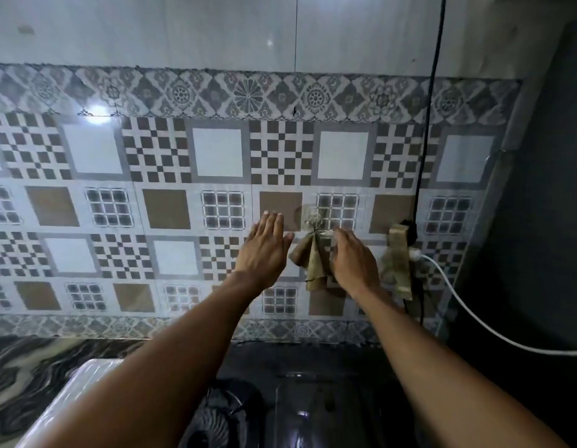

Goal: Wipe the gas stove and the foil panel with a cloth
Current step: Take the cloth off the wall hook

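Observation:
A small brownish cloth point(309, 260) hangs from a clear hook point(311, 219) on the patterned foil panel point(170, 205) that covers the wall. My right hand point(353, 260) is on the cloth's right side, fingers curled against it near the hook. Just left of the cloth, my left hand point(264, 247) lies flat on the panel with its fingers spread. The dark gas stove point(300, 402) with a burner point(222, 415) shows at the bottom, partly hidden by my forearms.
A power strip point(400, 260) is fixed to the wall right of the cloth, with a black cable point(431, 108) running up and a white cable point(474, 318) running right. A marbled counter point(28, 373) and a white foil-like surface point(83, 379) sit at lower left. A dark side wall point(545, 221) closes the right.

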